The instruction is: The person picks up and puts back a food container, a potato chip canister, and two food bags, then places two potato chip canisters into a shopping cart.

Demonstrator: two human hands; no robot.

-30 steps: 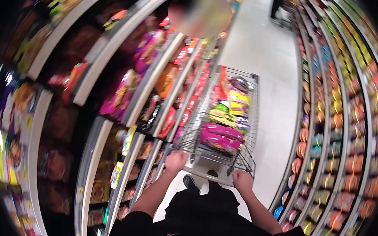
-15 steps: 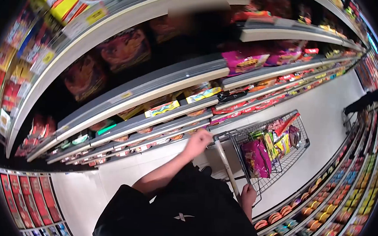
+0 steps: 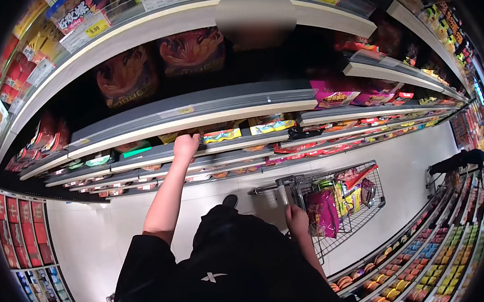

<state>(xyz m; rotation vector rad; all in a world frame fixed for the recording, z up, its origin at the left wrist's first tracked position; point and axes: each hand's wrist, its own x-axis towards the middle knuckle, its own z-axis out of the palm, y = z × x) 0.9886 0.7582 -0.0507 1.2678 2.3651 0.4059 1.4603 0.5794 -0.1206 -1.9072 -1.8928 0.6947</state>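
My left hand (image 3: pixel 186 146) reaches to a lower shelf on the left, its fingers curled at the shelf edge beside yellow packets (image 3: pixel 222 135). What they hold, if anything, is hidden. My right hand (image 3: pixel 297 217) is wrapped round the handle (image 3: pixel 282 193) of a shopping cart (image 3: pixel 380 198). Inside the cart lie a large purple bag (image 3: pixel 323 212), a yellow packet (image 3: pixel 353 200) and other bagged goods.
Long shelves (image 3: pixel 200 111) of packaged food run along the left and top, with price tags. Another stocked shelf (image 3: pixel 412 266) lines the right. A person in dark clothing (image 3: pixel 460 160) stands further down the aisle. Red boxes (image 3: pixel 19 215) are stacked at the lower left.
My left hand has moved from near the cart handle across to the lower shelf. My right hand stays on the handle, and the view has shifted toward the shelves.
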